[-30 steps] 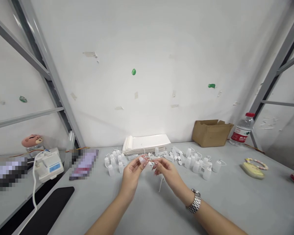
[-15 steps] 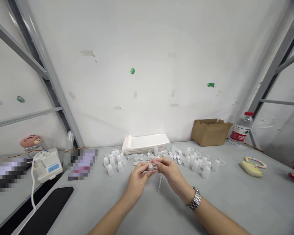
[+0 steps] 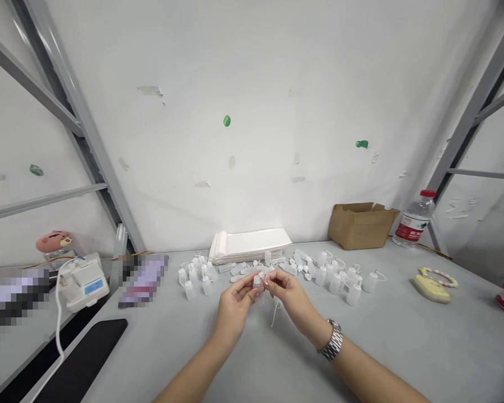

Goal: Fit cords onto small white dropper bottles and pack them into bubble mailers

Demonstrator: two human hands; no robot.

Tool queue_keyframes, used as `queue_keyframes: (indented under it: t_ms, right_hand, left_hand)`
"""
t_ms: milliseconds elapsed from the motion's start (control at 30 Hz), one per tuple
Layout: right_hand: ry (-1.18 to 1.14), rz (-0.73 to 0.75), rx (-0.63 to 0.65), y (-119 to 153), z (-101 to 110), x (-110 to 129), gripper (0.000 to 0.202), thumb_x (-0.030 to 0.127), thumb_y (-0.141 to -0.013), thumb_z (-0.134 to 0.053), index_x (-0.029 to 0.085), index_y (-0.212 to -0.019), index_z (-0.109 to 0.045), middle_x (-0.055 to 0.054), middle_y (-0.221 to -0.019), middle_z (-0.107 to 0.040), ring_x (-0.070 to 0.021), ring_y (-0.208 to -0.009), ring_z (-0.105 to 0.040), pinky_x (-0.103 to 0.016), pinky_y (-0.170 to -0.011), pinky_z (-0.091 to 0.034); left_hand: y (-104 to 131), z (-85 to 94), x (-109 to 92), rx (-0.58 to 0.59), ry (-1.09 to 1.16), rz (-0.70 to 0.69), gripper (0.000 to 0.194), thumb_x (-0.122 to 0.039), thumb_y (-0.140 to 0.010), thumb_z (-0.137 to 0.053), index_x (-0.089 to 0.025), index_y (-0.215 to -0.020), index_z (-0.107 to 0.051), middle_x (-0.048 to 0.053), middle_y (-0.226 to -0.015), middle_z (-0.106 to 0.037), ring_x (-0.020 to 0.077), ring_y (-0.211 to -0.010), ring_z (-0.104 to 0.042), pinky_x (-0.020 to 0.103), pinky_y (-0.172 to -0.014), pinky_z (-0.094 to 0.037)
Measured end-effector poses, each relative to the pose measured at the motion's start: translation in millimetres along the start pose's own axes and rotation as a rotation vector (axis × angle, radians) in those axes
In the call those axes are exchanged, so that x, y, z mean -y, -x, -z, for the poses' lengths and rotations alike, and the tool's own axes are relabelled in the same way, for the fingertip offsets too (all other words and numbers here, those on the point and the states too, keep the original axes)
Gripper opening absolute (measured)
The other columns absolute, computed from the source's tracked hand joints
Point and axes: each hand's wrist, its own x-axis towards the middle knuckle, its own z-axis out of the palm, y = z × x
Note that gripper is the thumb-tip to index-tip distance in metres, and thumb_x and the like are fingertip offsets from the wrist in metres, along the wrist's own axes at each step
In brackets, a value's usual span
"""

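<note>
My left hand is closed around a small translucent white plastic squeeze bottle, held upright above the table with its top showing. The fingertips of my right hand are pinched together at the right side of the bottle's neck; what is between them is too small to make out. Just below the right hand shows a thin white cord with a loop; whether it hangs from the fingers or lies on the table I cannot tell. Behind both hands lie loose white plastic bottle parts.
Small white bottles stand in groups at left and right. Further back are a stack of white sheets, a cardboard box and a water bottle. A yellow pouch lies right, a blurred phone left.
My right fingertips have shifted slightly left and down, closer against the bottle's neck. My left hand keeps its hold on the bottle, nearly in place.
</note>
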Motion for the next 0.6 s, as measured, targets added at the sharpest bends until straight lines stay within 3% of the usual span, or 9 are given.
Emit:
queue_keyframes:
  t_ms: [100, 200, 333, 433, 600]
  right_hand:
    - [-0.015, -0.031, -0.015, -1.1, 0.8, -2.1, 0.027, 0.043, -0.065, -0.066, 0.017, -0.064, -0.059, 0.002, -0.059, -0.052, -0.0098, -0.054, -0.043, -0.024, -0.054, -0.036]
    - [-0.030, -0.034, -0.143, -2.7, 2.4, -5.9, 0.029, 0.044, -0.065, -0.065, 0.017, -0.074, -0.059, 0.003, -0.060, -0.050, -0.0096, -0.052, -0.042, -0.024, -0.052, -0.036]
    - [0.095, 0.169, -0.340, 0.1, 3.8, -5.6, 0.026, 0.043, -0.075, -0.058, 0.020, -0.087, -0.057, 0.001, -0.068, -0.049, -0.0132, -0.062, -0.047, -0.027, -0.059, -0.041]
    - [0.284, 0.329, -0.272, 5.9, 2.9, -2.2, 0.020, 0.038, -0.082, -0.050, 0.021, -0.083, -0.060, -0.002, -0.077, -0.052, -0.0161, -0.074, -0.049, -0.030, -0.068, -0.041]
    - [0.383, 0.419, -0.229, 11.4, 0.9, -1.5, 0.020, 0.033, -0.086, -0.046, 0.022, -0.082, -0.062, -0.003, -0.080, -0.050, -0.0164, -0.078, -0.050, -0.030, -0.070, -0.041]
  left_hand:
    - [-0.7, 0.7, 2.1, -0.012, -0.071, -0.073, 0.029, -0.028, -0.059, -0.071, -0.016, -0.086, -0.068, 0.008, -0.091, -0.069, 0.0231, -0.089, -0.061, 0.034, -0.081, -0.047]
    - [-2.9, 2.7, 4.1, -0.057, -0.162, -0.105, 0.026, -0.026, -0.058, -0.071, -0.016, -0.082, -0.068, 0.007, -0.086, -0.069, 0.0210, -0.084, -0.062, 0.032, -0.078, -0.047]
    - [-4.6, 3.9, 3.4, -0.115, -0.229, -0.106, 0.027, -0.027, -0.056, -0.073, -0.015, -0.079, -0.068, 0.006, -0.081, -0.069, 0.0195, -0.079, -0.061, 0.030, -0.073, -0.048]
    - [-4.2, 3.1, 2.1, -0.118, -0.234, -0.092, 0.030, -0.030, -0.055, -0.074, -0.014, -0.080, -0.069, 0.006, -0.079, -0.068, 0.0192, -0.077, -0.060, 0.029, -0.071, -0.048]
    - [-3.6, 2.7, 2.9, -0.113, -0.227, -0.082, 0.033, -0.032, -0.054, -0.074, -0.013, -0.082, -0.069, 0.007, -0.078, -0.067, 0.0195, -0.076, -0.059, 0.031, -0.070, -0.049]
